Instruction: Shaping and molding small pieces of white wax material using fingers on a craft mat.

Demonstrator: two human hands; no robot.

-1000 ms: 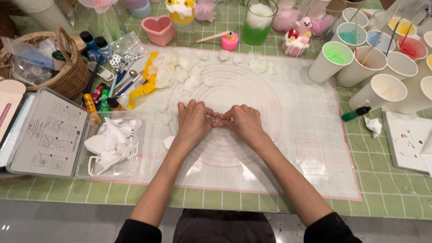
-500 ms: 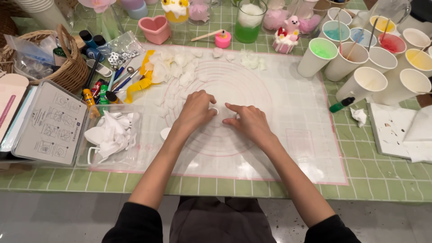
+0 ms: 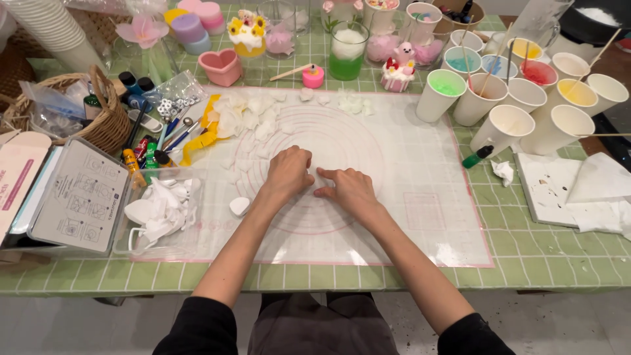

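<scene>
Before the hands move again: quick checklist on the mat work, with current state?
1. Both hands on the mat: ok. Left hand and right hand rest close together near the middle of the ring markings.
2. Piece under the fingertips: cannot tell. The fingers cover whatever they press.
3. White petal pieces in reach: ok, scattered at the mat's upper left.
4. Paper cups off the work area: ok, grouped past the mat's right edge, stir sticks standing in several.
5. Small white lump by the left forearm: not ok, it lies close to the arm.
6. Clear tray of white scraps: ok, left of the arm, apart from it.
</scene>
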